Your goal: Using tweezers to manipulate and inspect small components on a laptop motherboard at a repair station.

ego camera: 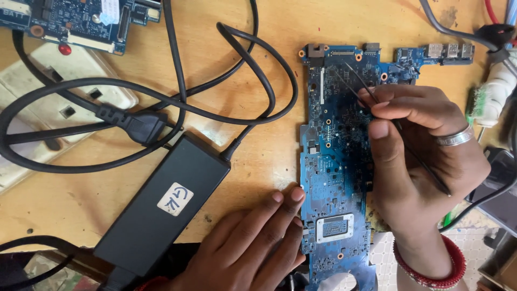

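On the wooden counter [258,32] sits a tangle of black cable [177,102] and a chunky black power adapter [167,207], left of a long blue circuit board [336,161] lying flat. Left hand [253,242] rests spread, fingers together, fingertips touching the board's left edge near the silver chip [334,227]. Right hand [420,151], ring and red bangles on, hovers over the board's right side, pinching thin black tweezers [366,89] whose tips reach the board's upper part. Another blue board [75,21] peeks in top left.
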